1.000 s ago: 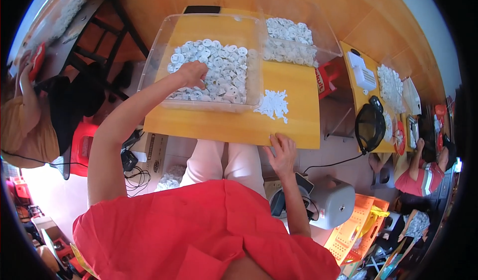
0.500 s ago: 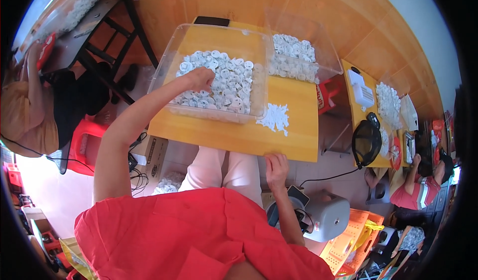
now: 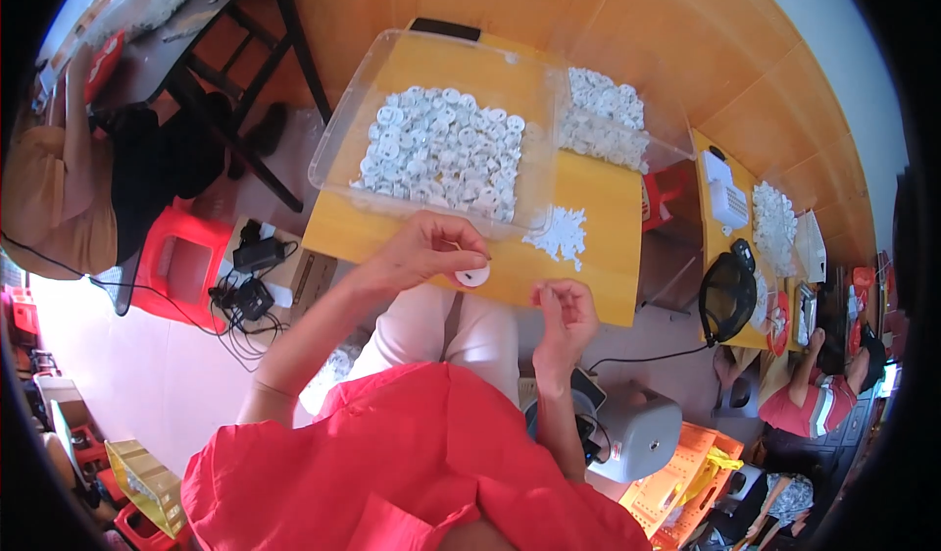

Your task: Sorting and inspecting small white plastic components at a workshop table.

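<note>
While your left hand (image 3: pixel 423 253) pinches a white disc (image 3: pixel 473 275) over the yellow table (image 3: pixel 598 218) — just before the clear bin (image 3: pixel 343 134) — your right hand (image 3: pixel 564 311) curls, fingertips together; its contents can't be told

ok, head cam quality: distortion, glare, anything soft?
Head view: strong fisheye, the yellow table edges bow and black corners vignette; even daylight, faint sheen on the clear bin wall; left hand and white disc reasonably sharp; rim clutter small and smeared.
</note>
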